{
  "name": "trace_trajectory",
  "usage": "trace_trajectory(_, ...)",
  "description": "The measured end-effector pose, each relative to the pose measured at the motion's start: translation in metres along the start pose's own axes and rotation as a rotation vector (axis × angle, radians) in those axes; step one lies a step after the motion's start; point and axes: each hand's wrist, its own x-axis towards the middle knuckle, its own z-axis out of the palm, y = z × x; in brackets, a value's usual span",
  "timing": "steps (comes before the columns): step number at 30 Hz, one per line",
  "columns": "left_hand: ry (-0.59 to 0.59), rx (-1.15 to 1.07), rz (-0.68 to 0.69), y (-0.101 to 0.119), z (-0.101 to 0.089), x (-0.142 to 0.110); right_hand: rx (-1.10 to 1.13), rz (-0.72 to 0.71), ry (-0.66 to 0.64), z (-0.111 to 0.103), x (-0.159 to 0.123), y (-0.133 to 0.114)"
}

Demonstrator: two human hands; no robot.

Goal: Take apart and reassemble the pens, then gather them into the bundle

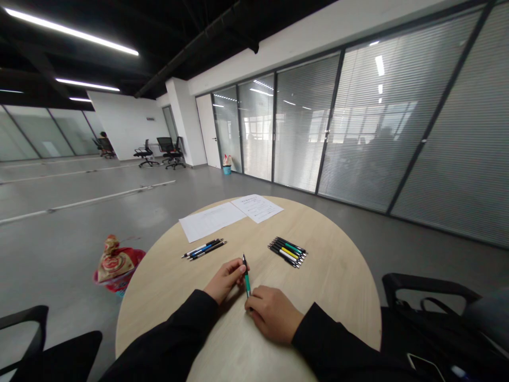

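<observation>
Between my two hands is a green and black pen point(247, 281), its dark tip pointing away from me. My left hand point(226, 280) pinches it near the tip end with thumb and fingers. The fingers of my right hand point(275, 312) are closed round its near end, which they partly hide. Beyond my left hand, a few pens point(204, 249) with black, blue and white barrels lie side by side. To the right, a row of several pens point(288, 252) with green, yellow, white and black barrels lies close together.
The round wooden table point(334, 297) bears two printed sheets, a left paper point(212, 220) and a right paper point(257, 208), at its far edge. A red bin with a paper bag point(116, 265) stands on the floor at left. Black chairs flank me, the right chair point(431, 286) holding a phone.
</observation>
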Motion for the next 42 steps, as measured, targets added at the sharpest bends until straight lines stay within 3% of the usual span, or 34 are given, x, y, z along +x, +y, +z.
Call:
trace_trajectory(12,0.056,0.017,-0.003,-0.002,-0.003,0.002,0.041,0.029,-0.001,-0.002,-0.001,-0.001)
trace_trajectory(27,0.246,0.073,-0.004,-0.003,-0.008,0.003,0.057,0.175,0.068,-0.003,0.001,0.011)
trace_trajectory(42,0.23,0.034,-0.031,-0.003,-0.011,0.002,0.113,0.357,0.206,-0.02,-0.004,0.04)
